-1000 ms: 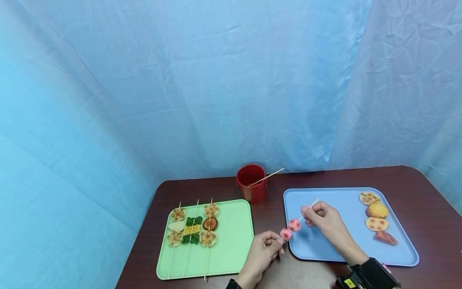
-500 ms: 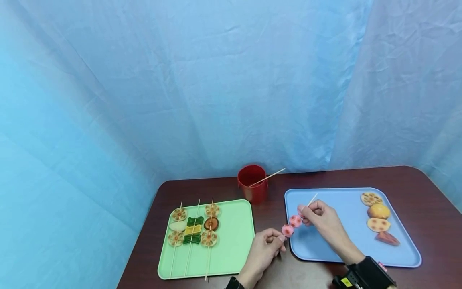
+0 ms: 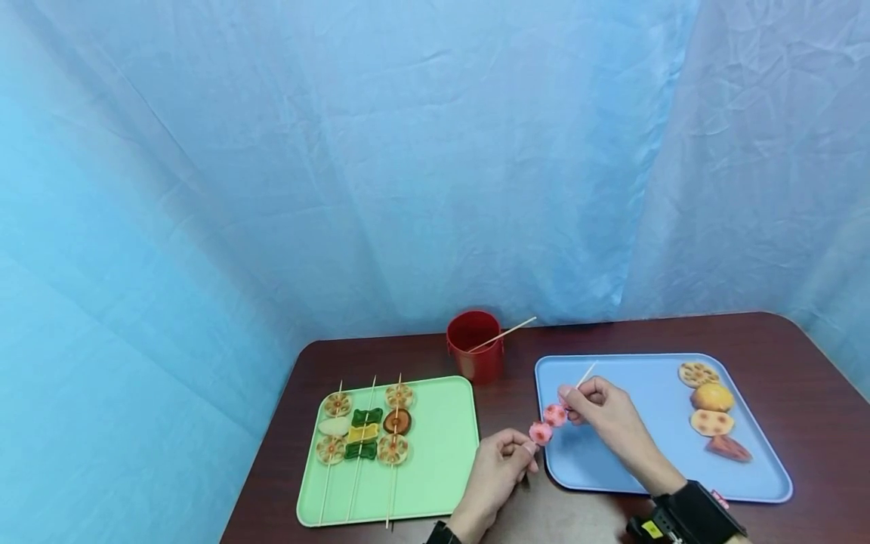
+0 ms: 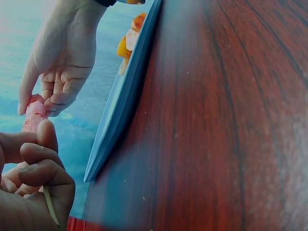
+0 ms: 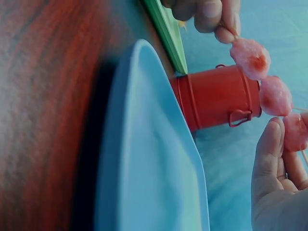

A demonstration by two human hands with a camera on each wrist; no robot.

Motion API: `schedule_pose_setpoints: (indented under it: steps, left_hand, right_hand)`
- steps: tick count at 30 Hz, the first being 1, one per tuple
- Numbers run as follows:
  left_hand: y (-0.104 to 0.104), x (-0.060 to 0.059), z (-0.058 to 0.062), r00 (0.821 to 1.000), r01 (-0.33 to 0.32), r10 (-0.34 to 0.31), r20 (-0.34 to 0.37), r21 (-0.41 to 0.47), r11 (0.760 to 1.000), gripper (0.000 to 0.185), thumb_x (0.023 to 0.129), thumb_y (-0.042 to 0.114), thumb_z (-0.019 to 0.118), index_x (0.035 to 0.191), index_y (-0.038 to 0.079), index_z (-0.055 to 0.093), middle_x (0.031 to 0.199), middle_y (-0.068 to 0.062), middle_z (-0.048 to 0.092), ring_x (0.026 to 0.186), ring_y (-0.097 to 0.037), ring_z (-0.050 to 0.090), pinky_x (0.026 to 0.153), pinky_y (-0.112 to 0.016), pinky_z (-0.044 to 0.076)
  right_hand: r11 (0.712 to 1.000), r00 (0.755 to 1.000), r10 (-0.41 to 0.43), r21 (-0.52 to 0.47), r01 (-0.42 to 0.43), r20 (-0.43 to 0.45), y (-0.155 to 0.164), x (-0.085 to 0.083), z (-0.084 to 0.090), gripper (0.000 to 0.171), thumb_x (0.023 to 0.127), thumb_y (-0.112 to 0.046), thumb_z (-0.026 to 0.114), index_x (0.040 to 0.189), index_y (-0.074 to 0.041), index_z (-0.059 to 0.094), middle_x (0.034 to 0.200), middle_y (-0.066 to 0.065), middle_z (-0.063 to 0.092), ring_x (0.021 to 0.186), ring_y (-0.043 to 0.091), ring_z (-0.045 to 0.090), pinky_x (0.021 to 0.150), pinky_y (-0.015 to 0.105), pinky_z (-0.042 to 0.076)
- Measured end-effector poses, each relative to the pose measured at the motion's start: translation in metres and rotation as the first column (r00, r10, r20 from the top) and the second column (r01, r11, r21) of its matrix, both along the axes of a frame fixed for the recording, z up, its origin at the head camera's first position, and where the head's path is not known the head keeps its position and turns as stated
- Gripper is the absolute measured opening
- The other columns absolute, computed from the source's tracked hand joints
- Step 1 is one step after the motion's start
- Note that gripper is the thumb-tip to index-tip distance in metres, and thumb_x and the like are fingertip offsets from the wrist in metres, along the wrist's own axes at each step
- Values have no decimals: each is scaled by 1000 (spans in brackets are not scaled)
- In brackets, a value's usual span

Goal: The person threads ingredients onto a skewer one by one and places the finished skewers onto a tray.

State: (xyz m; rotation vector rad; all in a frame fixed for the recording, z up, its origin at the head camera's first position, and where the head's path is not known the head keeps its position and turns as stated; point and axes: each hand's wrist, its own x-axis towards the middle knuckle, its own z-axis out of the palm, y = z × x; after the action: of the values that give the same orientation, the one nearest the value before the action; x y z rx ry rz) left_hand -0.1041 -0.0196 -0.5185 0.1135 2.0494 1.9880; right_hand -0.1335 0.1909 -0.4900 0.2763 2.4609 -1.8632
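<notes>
My left hand [image 3: 495, 470] grips a thin wooden skewer [image 4: 50, 207], whose lower end shows below the curled fingers in the left wrist view. Two pink flower-like food pieces [image 3: 541, 433] are threaded on it just above that hand. Further up the stick, my right hand [image 3: 615, 419] pinches a third pink piece [image 5: 295, 133] between thumb and fingers; in the right wrist view it lies close against the middle piece [image 5: 275, 96]. The skewer's pointed tip [image 3: 587, 374] sticks out beyond the right hand, over the blue tray [image 3: 652, 476].
On the green tray [image 3: 442, 453] at left lie three filled skewers [image 3: 362, 433]. A red bucket [image 3: 476, 366] behind holds a slanting stick [image 3: 510, 331]. Along the blue tray's right side lie a lotus slice [image 3: 698, 374], a yellow piece [image 3: 711, 397], a holed slice [image 3: 711, 422] and a reddish piece [image 3: 729, 448].
My right hand has shifted slightly left and down the skewer, closing the gap to the two pink pieces. More of the tip shows above it. The left hand has hardly moved.
</notes>
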Motion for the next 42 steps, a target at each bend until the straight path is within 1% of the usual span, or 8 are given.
schedule_pose_setpoints:
  steps: [7,11,15,19,22,29,35,42]
  left_hand:
    - [-4,-2,0,1000,-15,15,5,-1,1000,15,94,10,70,93,-5,70,64,3,62,54,-7,46,48,-19,35]
    - [-15,-5,2,1000,-16,16,7,-2,1000,14,94,8,71,93,-6,69,66,-1,64,56,-8,48,49,-20,37]
    - [-31,-11,3,1000,-21,22,15,-10,1000,15,95,8,70,95,-7,70,71,-5,67,59,-11,53,50,-23,42]
    - [-45,-16,5,997,-46,42,-58,-65,997,12,93,8,72,95,-4,73,76,-1,64,65,-9,54,59,-22,44]
    - [-53,-18,8,992,-67,54,-116,-108,992,9,92,7,73,94,-1,75,75,3,57,67,-6,50,64,-20,39]
    - [-71,-22,13,990,-59,41,-138,-131,990,9,93,6,73,94,-3,75,71,3,50,63,-5,44,59,-19,35]
    - [-95,-23,15,983,-66,12,-185,-285,956,10,91,13,77,91,4,78,70,6,56,62,-4,46,58,-20,37]
    - [-121,-22,14,967,-72,-49,-249,-454,888,10,92,16,77,84,11,76,66,9,57,54,-2,44,52,-21,36]
  right_hand:
    - [999,999,36,-39,-36,-7,4,-1,0,49,102,-46,64,109,2,62,98,11,74,87,26,72,79,35,59]
    - [998,999,31,-46,-31,-9,10,-3,2,58,106,-48,55,117,8,62,103,18,72,89,27,72,79,34,60]
    - [999,1000,19,-45,-20,-17,18,-3,1,64,107,-50,51,122,12,61,101,19,71,87,26,72,78,34,60]
    - [999,999,23,-47,-24,-26,25,-4,0,65,108,-50,49,123,12,60,101,18,71,86,23,72,77,32,60]
    - [999,1000,23,-44,-24,-14,30,-5,1,66,107,-51,48,125,12,59,101,17,71,87,22,72,78,32,60]
    - [997,999,25,-72,-23,30,36,-5,7,71,106,-56,49,126,11,58,102,16,70,88,20,71,81,36,60]
    - [998,999,41,-58,-40,17,42,-4,9,72,105,-56,49,126,12,57,103,19,70,90,24,71,81,36,60]
    - [998,998,62,-28,-61,22,45,-3,8,61,107,-47,52,130,9,59,102,16,69,88,23,70,78,33,60]
